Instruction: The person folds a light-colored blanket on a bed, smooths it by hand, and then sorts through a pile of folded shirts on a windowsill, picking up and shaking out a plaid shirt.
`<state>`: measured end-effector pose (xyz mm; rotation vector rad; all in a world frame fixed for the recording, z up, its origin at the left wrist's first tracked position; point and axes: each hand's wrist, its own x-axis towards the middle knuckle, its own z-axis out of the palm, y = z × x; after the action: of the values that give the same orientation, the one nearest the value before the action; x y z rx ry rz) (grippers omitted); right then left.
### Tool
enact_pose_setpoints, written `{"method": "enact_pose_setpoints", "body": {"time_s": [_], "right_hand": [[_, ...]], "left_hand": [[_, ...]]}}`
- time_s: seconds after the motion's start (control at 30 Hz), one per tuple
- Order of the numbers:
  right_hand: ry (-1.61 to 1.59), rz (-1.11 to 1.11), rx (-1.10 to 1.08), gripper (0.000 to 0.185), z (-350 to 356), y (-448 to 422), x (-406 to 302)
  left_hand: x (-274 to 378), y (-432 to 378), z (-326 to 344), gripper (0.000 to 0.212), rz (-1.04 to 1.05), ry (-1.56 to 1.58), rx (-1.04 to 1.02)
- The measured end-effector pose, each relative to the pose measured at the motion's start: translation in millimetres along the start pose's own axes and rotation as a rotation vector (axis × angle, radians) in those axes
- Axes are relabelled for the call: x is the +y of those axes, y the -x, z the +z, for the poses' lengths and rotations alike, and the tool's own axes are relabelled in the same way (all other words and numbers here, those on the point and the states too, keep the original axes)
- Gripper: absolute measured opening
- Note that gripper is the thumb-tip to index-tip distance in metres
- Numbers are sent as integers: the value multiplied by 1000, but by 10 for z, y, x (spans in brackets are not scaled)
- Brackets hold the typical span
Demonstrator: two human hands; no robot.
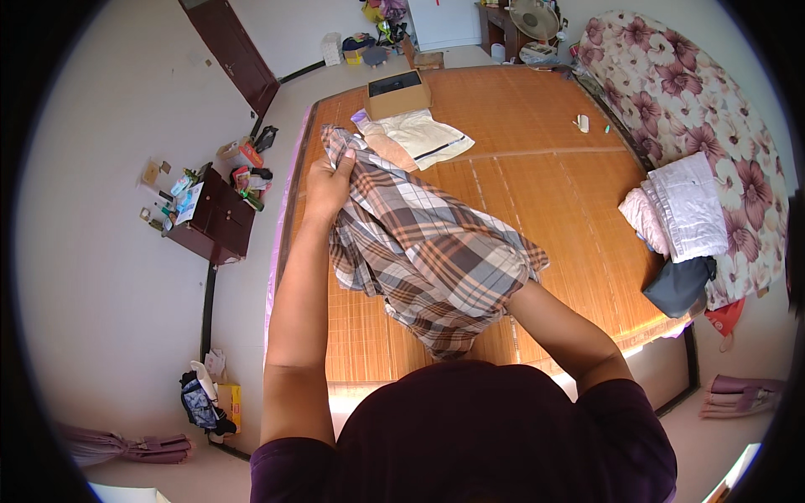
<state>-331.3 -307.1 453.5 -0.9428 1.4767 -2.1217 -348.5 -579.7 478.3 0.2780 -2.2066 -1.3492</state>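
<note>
A plaid garment in brown, grey, white and orange hangs between my arms, above the bamboo mat. My left hand pinches its upper left end, with the thumb on top of the cloth. At the garment's right side, my right forearm goes into the cloth, which hides my right hand. Whether those fingers grip the fabric cannot be seen. Folds of the garment dangle toward my body. Just past my left hand, a cream cloth with a dark stripe lies on the mat beside a peach-coloured cloth.
An open cardboard box sits on the bamboo mat. Folded bedding and a dark bag lie at the right, by a floral mattress leaning on the wall. A dark red cabinet stands left; a fan is behind.
</note>
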Motion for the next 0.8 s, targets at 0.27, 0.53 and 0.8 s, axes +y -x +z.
{"method": "enact_pose_setpoints", "body": {"time_s": [0.27,0.53,0.8], "right_hand": [[25,112,-116,48,-1017,966,-341],[446,-214,1149,30,-3092,1527,-90],[639,-172,227,80,-421,-169,-14]], "left_hand": [[-539,-261,-665,31,-110,-27,305],[123,-132,-366,31,-393,569,27],[545,102,362,51,-343,510,-604]]}}
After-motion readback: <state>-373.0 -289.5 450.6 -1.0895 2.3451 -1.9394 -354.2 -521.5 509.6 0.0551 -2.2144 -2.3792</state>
